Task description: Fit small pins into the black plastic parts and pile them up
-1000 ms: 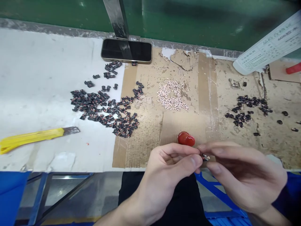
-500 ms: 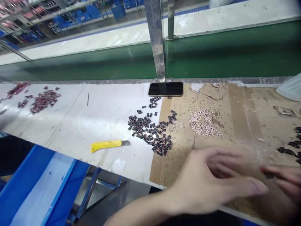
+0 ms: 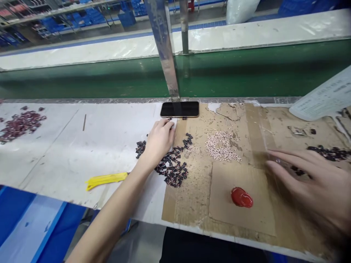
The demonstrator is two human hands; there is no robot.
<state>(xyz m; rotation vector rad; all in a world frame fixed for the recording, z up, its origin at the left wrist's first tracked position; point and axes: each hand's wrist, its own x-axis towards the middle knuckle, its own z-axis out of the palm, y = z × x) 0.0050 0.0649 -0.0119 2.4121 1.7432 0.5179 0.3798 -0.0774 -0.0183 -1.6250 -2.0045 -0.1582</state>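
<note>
My left hand (image 3: pixel 159 140) reaches over the pile of small black pieces (image 3: pixel 175 171), just below a phone (image 3: pixel 179 109). Its fingers are bent down and close together; whatever is at the fingertips is hidden. On the right, my right hand (image 3: pixel 312 179) hovers over the brown cardboard, somewhat blurred. Its thumb and fingers are stretched out with a gap between them, near a group of dark pieces (image 3: pixel 330 152). Between the hands lie a heap of tiny pale pink pieces (image 3: pixel 222 146) and a cardboard square (image 3: pixel 222 204) bearing a glossy red blob (image 3: pixel 241 197).
A yellow utility knife (image 3: pixel 106 179) rests left of my left forearm. Dark red pieces (image 3: pixel 22 126) and a thin brown stick (image 3: pixel 84 122) lie farther left. A metal post (image 3: pixel 167 62) rises behind the phone. At the right leans a whitish translucent container (image 3: pixel 320 96).
My left hand has moved left and away from me, from the cardboard to the black pieces. The red blob and its cardboard square have come into sight. My right hand's fingers have parted.
</note>
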